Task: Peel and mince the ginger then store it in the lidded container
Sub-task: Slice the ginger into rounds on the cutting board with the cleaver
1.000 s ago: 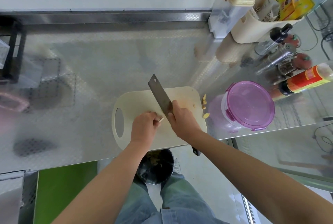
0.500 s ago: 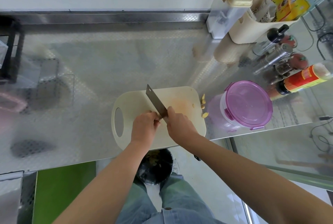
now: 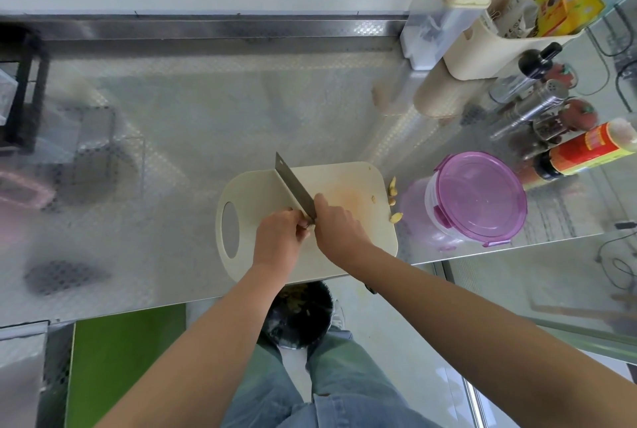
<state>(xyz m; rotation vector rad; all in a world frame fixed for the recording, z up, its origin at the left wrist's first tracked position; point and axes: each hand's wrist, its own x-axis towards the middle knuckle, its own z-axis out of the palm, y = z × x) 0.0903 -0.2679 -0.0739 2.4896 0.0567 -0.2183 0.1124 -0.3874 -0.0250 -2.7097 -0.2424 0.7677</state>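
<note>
The small pale ginger piece (image 3: 310,226) lies on the cream cutting board (image 3: 262,186), pinched by the left hand (image 3: 281,236). The grey knife (image 3: 294,188), held by the right hand (image 3: 339,231), is edge down just beside it. Yellow ginger bits (image 3: 393,186) lie by the board's right edge, near the round container (image 3: 437,207) with its purple lid (image 3: 479,196) on.
</note>
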